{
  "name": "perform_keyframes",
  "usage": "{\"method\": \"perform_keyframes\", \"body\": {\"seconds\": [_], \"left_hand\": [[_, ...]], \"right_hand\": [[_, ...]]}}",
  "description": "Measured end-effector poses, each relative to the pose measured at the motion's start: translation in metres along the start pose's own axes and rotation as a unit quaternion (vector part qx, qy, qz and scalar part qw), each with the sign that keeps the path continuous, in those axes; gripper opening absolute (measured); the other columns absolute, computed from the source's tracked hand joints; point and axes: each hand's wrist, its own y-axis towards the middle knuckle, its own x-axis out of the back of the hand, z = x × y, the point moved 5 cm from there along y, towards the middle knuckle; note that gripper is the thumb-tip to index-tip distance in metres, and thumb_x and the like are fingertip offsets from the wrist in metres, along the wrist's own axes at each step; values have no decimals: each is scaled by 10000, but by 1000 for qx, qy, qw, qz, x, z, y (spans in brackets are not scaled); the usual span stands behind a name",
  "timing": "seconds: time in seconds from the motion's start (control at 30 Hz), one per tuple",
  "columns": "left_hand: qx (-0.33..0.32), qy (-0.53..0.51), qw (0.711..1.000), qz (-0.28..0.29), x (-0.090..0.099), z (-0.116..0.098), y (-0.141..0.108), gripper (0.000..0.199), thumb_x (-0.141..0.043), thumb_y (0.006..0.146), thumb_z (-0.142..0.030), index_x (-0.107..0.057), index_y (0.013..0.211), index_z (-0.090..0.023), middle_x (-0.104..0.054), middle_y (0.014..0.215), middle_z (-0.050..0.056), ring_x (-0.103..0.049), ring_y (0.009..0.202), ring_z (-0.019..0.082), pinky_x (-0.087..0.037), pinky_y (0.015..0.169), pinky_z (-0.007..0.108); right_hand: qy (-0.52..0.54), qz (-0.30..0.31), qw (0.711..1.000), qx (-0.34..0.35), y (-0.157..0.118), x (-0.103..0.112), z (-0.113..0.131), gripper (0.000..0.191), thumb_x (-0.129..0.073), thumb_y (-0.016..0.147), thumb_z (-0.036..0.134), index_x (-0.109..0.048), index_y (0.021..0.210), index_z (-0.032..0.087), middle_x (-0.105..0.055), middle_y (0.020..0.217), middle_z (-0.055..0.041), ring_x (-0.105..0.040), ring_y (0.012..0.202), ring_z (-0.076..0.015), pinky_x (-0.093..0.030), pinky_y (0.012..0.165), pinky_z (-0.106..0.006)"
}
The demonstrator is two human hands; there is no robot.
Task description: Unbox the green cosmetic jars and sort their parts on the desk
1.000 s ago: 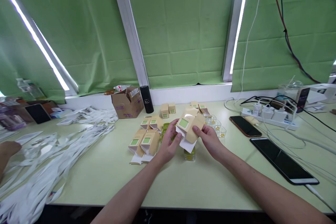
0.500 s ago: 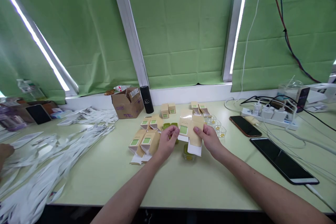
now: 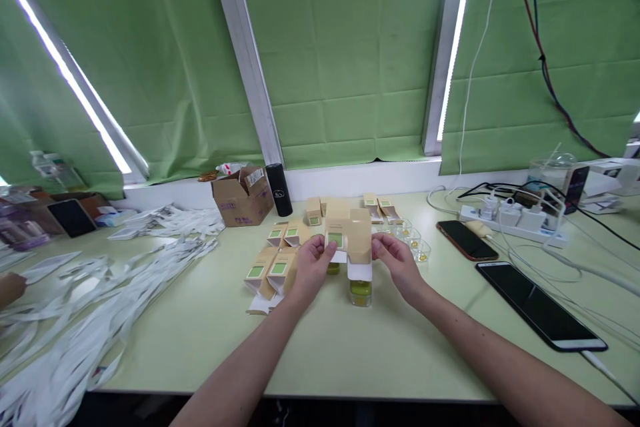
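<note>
Between my hands is a small tan cardboard box with a green label and white inner flaps hanging down. My left hand pinches its left edge, thumb near the label. At the right edge, my right hand grips it with closed fingers. Just below the flaps, a small clear jar with a green lid stands on the table. Another green-lidded jar is partly hidden behind my left hand. Left of my left hand, several tan boxes lie with flaps open. Several clear containers sit behind my right hand.
More small boxes stand at the back. A brown carton and a black cylinder are by the wall. White straps cover the left, where another person's hand shows. Phones and a power strip lie right.
Both hands have shifted slightly left with the box. The box has turned, its sides opening out, and its flap now hangs straight above the green-lidded jar.
</note>
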Motion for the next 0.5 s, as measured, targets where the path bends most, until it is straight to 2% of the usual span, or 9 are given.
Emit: {"method": "perform_keyframes", "body": {"seconds": [0.07, 0.13, 0.23, 0.37, 0.5], "left_hand": [[-49, 29, 997, -53, 7, -6, 2, 455, -713, 875, -604, -528, 770, -202, -519, 703, -25, -468, 641, 126, -386, 619, 257], [-120, 84, 982, -117, 15, -16, 1, 393, -694, 907, -561, -555, 797, -210, -547, 758, -1, -507, 719, 163, -422, 684, 289], [-241, 195, 931, -190, 25, -34, -5, 259, -717, 908, -463, -635, 825, -232, -605, 833, 45, -545, 872, 240, -451, 821, 368], [-385, 336, 841, -177, 26, -51, -16, 28, -743, 892, -310, -740, 900, -284, -695, 804, 61, -554, 902, 287, -427, 895, 454], [-524, 445, 709, -156, 13, -59, -33, 181, -765, 859, -152, -752, 958, -303, -704, 723, 31, -532, 843, 251, -383, 868, 436]], "right_hand": [[-18, -28, 999, 6, 1, 5, -3, 462, -685, 848, 702, -703, 950, 252, -674, 790, -28, -617, 780, -221, -529, 771, -363], [-36, -53, 998, 9, 2, 9, -5, 468, -682, 850, 701, -702, 968, 249, -654, 766, -23, -605, 770, -216, -512, 773, -361], [-41, -66, 997, 7, 3, 11, -7, 469, -685, 843, 700, -698, 940, 241, -650, 750, -24, -600, 754, -212, -496, 751, -355], [-27, -73, 997, -8, 5, 12, -11, 450, -701, 825, 674, -687, 889, 229, -640, 707, -17, -597, 715, -202, -494, 724, -347], [-35, -101, 994, -14, 8, 17, -18, 371, -745, 769, 566, -681, 871, 215, -710, 793, -36, -636, 749, -214, -496, 701, -335]]}}
